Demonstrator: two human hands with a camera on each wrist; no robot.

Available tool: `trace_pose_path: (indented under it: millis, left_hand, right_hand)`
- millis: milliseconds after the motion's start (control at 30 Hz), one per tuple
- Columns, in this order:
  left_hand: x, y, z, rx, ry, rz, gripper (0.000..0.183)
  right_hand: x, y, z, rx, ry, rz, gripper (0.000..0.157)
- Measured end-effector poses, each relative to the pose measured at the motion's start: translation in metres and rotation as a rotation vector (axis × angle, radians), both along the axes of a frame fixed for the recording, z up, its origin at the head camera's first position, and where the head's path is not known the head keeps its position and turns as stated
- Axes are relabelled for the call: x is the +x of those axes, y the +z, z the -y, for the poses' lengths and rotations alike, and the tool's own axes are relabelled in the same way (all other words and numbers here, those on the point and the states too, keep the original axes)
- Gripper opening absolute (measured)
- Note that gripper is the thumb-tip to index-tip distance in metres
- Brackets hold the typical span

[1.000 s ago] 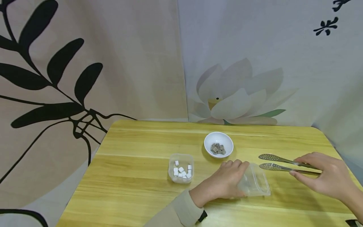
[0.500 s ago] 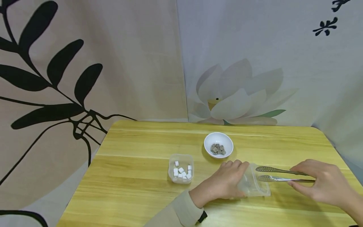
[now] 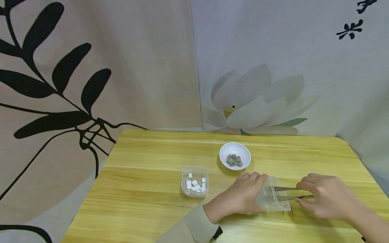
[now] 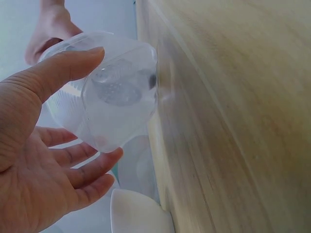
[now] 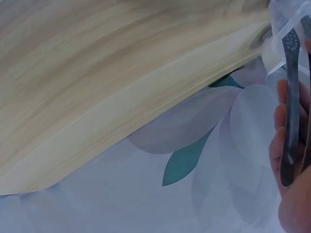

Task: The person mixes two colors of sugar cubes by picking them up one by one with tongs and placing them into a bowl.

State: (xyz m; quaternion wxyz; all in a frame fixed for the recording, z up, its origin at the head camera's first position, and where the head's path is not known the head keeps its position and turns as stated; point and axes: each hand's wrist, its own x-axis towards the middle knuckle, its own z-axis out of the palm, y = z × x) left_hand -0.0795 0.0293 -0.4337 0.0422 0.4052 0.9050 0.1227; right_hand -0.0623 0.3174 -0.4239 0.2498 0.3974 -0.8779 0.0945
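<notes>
My left hand [image 3: 240,194] grips a clear plastic container [image 3: 268,195] tipped on its side, its mouth turned to the right. In the left wrist view the thumb lies over one side and the fingertips meet the other. My right hand [image 3: 328,195] pinches metal tongs [image 5: 291,97] whose perforated ends reach through the mouth into the container. Through the cloudy plastic, those perforated ends [image 4: 116,92] show blurred, and a small dark spot [image 4: 152,80] shows at the table side.
A second clear container [image 3: 183,189] with several white cubes [image 3: 194,182] stands left of my left hand. Behind the hands is a white bowl [image 3: 223,148] with several grey-brown cubes [image 3: 234,160]. All stand on a wooden table [image 3: 146,175] before a printed curtain [image 3: 152,67].
My right hand has moved left and slightly toward me, bringing the tongs from beside the tipped container into its mouth. The left hand and that container have stayed in place.
</notes>
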Motion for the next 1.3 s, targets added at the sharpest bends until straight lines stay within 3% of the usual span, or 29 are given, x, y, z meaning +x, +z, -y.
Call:
trace_pose_path:
  millis: [333,767,1100,1233,1300]
  left_hand:
    - [0.000,0.001,0.000,-0.008,-0.009,-0.001,0.098]
    - [0.000,0.001,0.002,-0.009,0.003,-0.008,0.098]
    - [-0.001,0.000,0.002,0.009,0.016,0.054,0.101]
    - [0.000,-0.001,0.000,0.016,0.039,0.065,0.100]
    - [0.001,-0.002,-0.002,0.022,0.053,0.061,0.098]
  right_hand:
    - [-0.002,-0.006,0.008,-0.001,0.050,0.022,0.054]
    - [0.007,0.000,-0.013,-0.163,-0.079,0.029,0.054]
    - [0.017,0.009,-0.029,-0.240,-0.173,0.039,0.052]
    - [0.019,0.014,-0.032,-0.273,-0.189,0.062,0.028]
    - [0.019,0.017,-0.033,-0.279,-0.188,0.069,0.027]
